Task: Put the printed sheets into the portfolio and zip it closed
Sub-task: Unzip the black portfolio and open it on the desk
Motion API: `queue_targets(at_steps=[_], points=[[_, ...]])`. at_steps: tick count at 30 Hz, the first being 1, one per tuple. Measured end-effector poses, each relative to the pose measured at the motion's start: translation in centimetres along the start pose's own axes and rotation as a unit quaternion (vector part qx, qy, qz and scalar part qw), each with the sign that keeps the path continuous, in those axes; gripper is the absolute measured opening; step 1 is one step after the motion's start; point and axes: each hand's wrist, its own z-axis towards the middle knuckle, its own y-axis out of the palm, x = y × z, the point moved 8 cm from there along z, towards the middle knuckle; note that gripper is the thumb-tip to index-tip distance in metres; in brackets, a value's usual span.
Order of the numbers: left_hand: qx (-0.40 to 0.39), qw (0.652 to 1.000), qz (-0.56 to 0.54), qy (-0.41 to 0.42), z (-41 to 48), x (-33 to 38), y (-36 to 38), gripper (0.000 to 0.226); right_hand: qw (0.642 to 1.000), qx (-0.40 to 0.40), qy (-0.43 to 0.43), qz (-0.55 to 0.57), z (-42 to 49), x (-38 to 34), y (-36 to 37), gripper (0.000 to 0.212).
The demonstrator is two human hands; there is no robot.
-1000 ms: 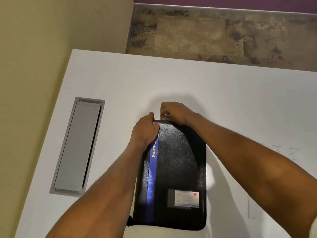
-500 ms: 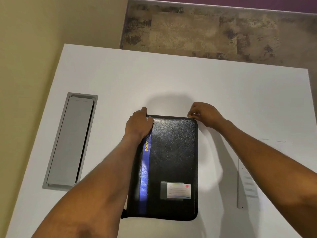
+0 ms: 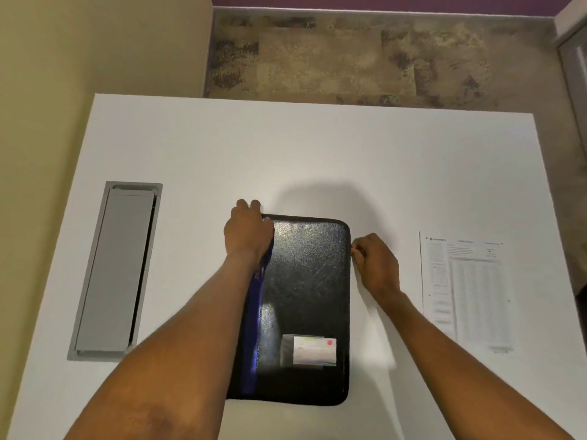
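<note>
A black leather-look zip portfolio (image 3: 305,309) with a blue stripe down its left side lies flat and shut on the white counter (image 3: 317,154), its clear card pocket (image 3: 309,350) toward the near right corner. The left hand (image 3: 247,233) is pressed palm-down on the portfolio's far left corner, fingers curled over the far edge, pinning the case in place. The right hand (image 3: 374,262) sits against the right edge just below the far right corner, thumb and fingers pinched together on something small there; in all likelihood this is the zip pull, though the pull itself is too small to make out.

Just right of the portfolio and well apart from it, the printed sheet of white paper (image 3: 467,293), covered in fine rows of text, lies flat on the counter, outside the case. A grey rectangular cable hatch (image 3: 117,268) is set into the counter at far left.

Since the paper is not inside, the step in hand appears to be working the zip along the right edge to open the case. The next move calls for a steady pull toward the near edge along the track while the left hand holds the case firm against sliding.
</note>
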Motion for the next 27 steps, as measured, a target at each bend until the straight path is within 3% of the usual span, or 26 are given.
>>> queue_targets(at_steps=[3, 6, 12, 16, 27], points=[[0.032, 0.99, 0.064, 0.121, -2.2, 4.6, 1.0, 0.061, 0.999, 0.008, 0.013, 0.034, -0.2, 0.0, -0.1, 0.007], [-0.053, 0.977, 0.065, 0.198, -4.6, 8.9, 4.9, 0.092, 0.999, -0.006, 0.011, 0.033, 0.2, 0.0, -0.1, 0.005], [-0.143, 0.966, 0.102, 0.19, -7.0, 12.4, 10.3, 0.126, 1.0, -0.027, 0.002, 0.016, 0.6, 0.4, -0.1, 0.01], [-0.139, 0.97, 0.105, 0.168, -6.9, 12.6, 11.0, 0.131, 0.999, -0.025, -0.036, 0.002, 0.6, 0.0, -0.3, 0.017], [-0.16, 0.963, 0.111, 0.188, -8.1, 13.4, 11.9, 0.119, 0.997, -0.008, -0.069, -0.04, -2.8, 1.4, -0.2, 0.022]])
